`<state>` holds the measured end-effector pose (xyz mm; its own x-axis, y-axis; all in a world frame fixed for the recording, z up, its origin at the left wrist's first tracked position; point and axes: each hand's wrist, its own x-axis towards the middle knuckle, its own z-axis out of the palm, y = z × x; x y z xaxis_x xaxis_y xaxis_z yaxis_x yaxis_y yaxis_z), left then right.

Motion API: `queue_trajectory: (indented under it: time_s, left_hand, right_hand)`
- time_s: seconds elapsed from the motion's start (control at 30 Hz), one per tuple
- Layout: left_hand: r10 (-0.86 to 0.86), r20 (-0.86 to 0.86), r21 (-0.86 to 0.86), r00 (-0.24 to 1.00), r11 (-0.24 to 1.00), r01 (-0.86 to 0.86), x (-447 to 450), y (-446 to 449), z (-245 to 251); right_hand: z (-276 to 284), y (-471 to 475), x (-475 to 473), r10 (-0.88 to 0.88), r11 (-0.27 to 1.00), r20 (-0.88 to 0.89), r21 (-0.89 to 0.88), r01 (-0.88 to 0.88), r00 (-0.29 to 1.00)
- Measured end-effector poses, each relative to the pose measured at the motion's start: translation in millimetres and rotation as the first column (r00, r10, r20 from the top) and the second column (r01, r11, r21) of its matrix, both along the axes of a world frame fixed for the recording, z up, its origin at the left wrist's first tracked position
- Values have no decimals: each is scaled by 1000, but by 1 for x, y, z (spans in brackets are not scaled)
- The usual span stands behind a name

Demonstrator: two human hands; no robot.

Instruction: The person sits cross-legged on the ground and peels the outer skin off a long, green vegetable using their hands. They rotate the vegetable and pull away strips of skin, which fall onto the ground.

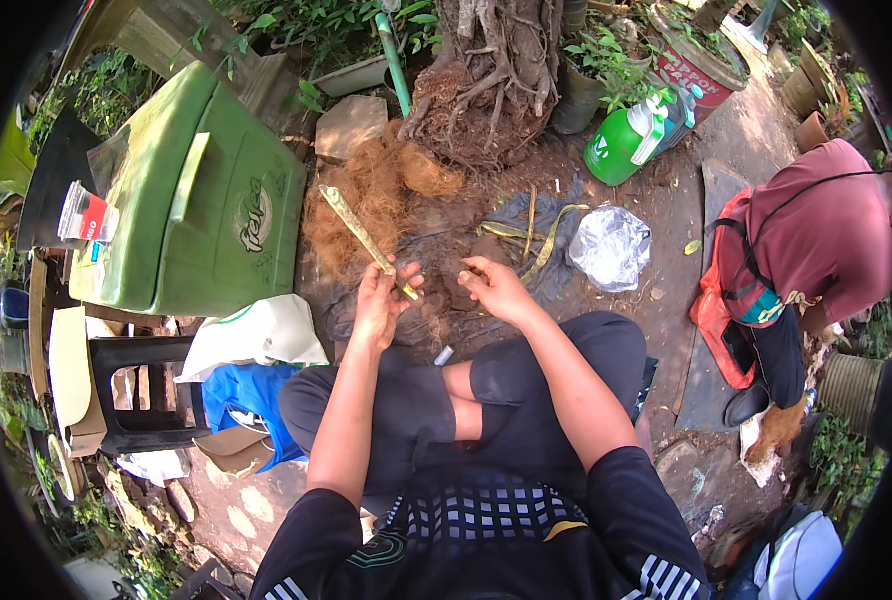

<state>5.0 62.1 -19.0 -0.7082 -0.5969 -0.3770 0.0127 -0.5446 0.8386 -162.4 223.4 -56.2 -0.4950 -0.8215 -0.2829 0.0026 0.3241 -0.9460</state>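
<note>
My left hand [380, 304] grips the lower end of a mottled yellow-green plant stalk [357, 229], which slants up and to the left. To its right, my right hand [494, 289] is raised apart from the stalk, fingers half curled, with nothing visible between them. Brown coir-like fibre [359, 199] lies on the ground beyond the stalk. Dry yellowish strips [547, 247] rest on a dark crumpled sheet [524, 210] beyond my right hand. Beside them is a crumpled clear plastic bag [611, 249].
A green cooler box [228, 202] and black stool [142, 394] stand at left. Ahead are a tree trunk [498, 45] and green sprayer bottle [617, 150]. A person [813, 225] crouches at right. A white bag [254, 339] lies near my left knee.
</note>
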Motion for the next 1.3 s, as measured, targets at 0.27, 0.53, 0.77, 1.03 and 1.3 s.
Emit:
queue_trajectory:
  time_s: [0.27, 0.53, 0.77, 1.03, 1.3]
  left_hand:
    - [2, -162, 70, 987, 997, 10, 2, -2, 17]
    - [158, -386, 291, 909, 956, -42, 3, 7, 18]
    - [249, -429, 347, 868, 933, -96, 14, 7, 27]
    - [297, -488, 361, 821, 925, -120, 26, -10, 39]
    - [288, -572, 430, 768, 902, -18, 25, -3, 41]
  right_hand:
    - [43, 21, 12, -69, 994, 208, -67, 84, 976]
    - [102, -2, 53, -204, 978, -347, -43, 202, 915]
    - [111, -44, 91, -72, 997, -890, -53, 55, 451]
    - [121, -48, 96, -15, 979, -798, -136, -155, 603]
    - [141, -42, 87, 77, 978, -830, -44, -203, 553]
